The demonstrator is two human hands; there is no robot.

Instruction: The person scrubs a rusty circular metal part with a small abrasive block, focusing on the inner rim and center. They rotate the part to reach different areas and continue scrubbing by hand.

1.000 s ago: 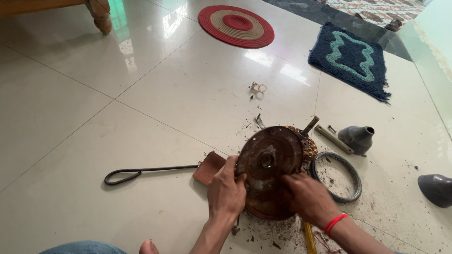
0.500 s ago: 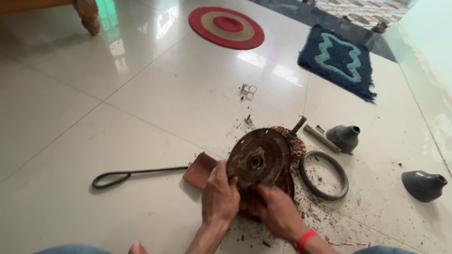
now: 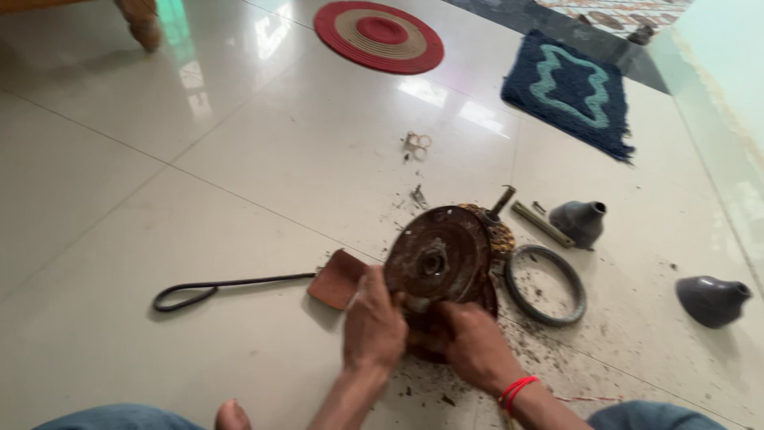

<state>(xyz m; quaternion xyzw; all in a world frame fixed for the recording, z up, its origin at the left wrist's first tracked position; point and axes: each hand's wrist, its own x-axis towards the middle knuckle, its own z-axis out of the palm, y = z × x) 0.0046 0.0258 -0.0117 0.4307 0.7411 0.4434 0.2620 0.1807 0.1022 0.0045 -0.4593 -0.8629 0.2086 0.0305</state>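
Both hands hold a rusty round motor housing point(image 3: 442, 259) that stands tilted on the tiled floor point(image 3: 239, 159). The left hand point(image 3: 372, 322) closes its grip on the lower left edge, and the right hand point(image 3: 471, 344) seems closed on the bottom edge, though blur hides the fingers. Just beside the housing lies a grey ring point(image 3: 546, 284), and a flat scraper with a wire handle point(image 3: 263, 285) lies at the left.

Left hand point(image 3: 374, 322) and right hand point(image 3: 469, 344) grip a rusty round motor housing point(image 3: 438, 259).
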